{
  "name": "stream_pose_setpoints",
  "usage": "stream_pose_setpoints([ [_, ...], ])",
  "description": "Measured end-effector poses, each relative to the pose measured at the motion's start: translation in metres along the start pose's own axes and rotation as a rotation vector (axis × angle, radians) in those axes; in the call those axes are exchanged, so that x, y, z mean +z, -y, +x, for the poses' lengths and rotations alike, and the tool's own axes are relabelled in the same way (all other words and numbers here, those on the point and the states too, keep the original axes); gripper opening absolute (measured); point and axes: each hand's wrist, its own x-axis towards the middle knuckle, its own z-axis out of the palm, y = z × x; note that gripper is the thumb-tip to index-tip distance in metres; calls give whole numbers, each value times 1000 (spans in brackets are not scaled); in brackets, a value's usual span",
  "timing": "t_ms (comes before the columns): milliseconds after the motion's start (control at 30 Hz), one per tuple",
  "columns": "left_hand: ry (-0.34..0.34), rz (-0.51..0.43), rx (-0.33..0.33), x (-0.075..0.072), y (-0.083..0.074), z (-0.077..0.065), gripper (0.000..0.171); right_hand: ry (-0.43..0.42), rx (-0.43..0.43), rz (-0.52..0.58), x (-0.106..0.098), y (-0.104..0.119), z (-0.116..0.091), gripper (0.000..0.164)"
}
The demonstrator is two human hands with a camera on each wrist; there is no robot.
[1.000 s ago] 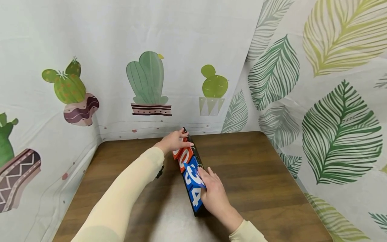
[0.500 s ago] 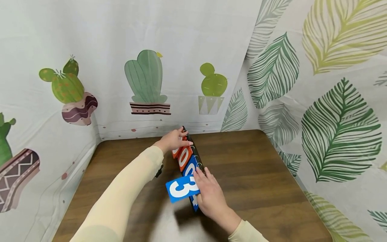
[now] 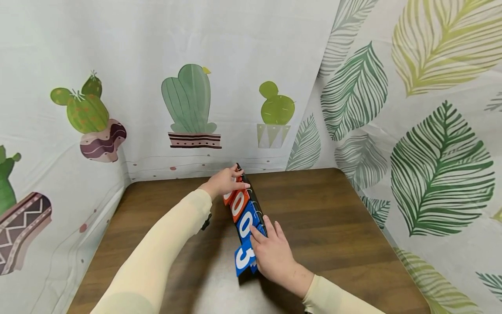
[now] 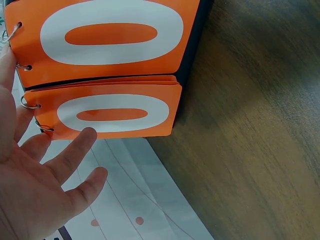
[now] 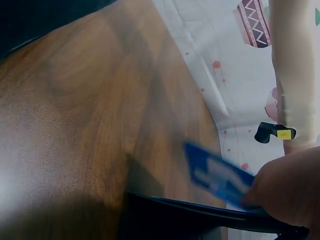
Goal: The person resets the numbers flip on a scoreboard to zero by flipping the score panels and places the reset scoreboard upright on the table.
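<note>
A flip scoreboard (image 3: 237, 205) with a black frame and ringed number cards stands lengthwise on the table. My left hand (image 3: 224, 181) rests on its far end, thumb and fingertips over the top edge. In the left wrist view, its fingers lie loosely beside the orange 0 cards (image 4: 112, 114). At the near end, my right hand (image 3: 274, 253) touches the top edge with its fingers extended. A blue card with a white 3 (image 3: 245, 258) slants outward below these fingers, in front of another blue card. The blue card (image 5: 217, 175) is blurred in the right wrist view.
The brown wooden table (image 3: 325, 218) extends to both sides of the scoreboard. A white cactus-print cloth (image 3: 137, 43) hangs behind it, and a leaf-print cloth (image 3: 431, 196) hangs at the right.
The blue 3 card has swung out from the board, then down toward its near lower end, uncovering the blue 0. My right hand's fingers have spread; the left hand stays in place.
</note>
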Motion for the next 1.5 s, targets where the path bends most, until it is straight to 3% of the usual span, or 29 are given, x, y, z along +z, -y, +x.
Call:
stream_pose_setpoints([
  [133,7,-2,-2,0,0,0,87,0,-14,-42,0,0,0,44],
  [467,15,-1,-18,-2,0,0,86,55,-47,-106,-3,1,1,74],
  [667,12,-2,-18,-2,-1,-2,84,46,-46,-115,-2,2,1,71],
  [767,5,-13,-15,-1,0,-2,83,42,-37,-65,-1,1,1,65],
  [833,5,-19,-12,0,1,-2,85,66,-22,39,-3,-2,0,63],
  [967,11,-27,-4,3,2,-3,86,93,18,400,-14,-15,-3,66],
  [1133,13,-45,-4,3,2,-2,87,-71,104,902,-17,-45,-4,63],
  [1233,9,-49,-3,2,2,-1,89,-189,178,1175,-2,-64,-2,50],
  [1300,6,-50,-3,1,1,0,89,-214,211,1322,15,-73,-1,41],
  [1367,3,-48,-3,1,1,0,88,-193,226,1420,34,-80,-2,35],
  [1500,12,-47,-1,-1,0,0,88,-72,230,1503,71,-87,-6,33],
])
